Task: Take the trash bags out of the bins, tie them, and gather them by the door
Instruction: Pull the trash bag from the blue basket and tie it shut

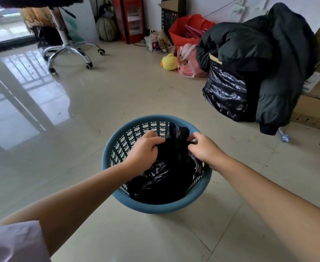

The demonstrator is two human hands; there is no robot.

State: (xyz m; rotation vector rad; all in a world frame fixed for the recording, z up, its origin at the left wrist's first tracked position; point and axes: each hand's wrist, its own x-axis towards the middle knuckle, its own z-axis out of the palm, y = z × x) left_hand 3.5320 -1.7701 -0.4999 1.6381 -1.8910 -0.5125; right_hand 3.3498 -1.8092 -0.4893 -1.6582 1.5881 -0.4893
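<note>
A blue bin (156, 206) stands on the tiled floor (117, 91), with a black bag (166, 178) still inside it. Both hands are over the bin: the left hand (143, 150) and the right hand (205, 148) each have a grip clenched round the bag's gathered top edge. Beyond, a dark jacket (259, 53) lies over another black bag (225, 91).

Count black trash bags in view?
2. One black trash bag sits in the blue bin, held by the left hand and right hand. Another black bag stands right, under the dark jacket. More may be hidden.
</note>
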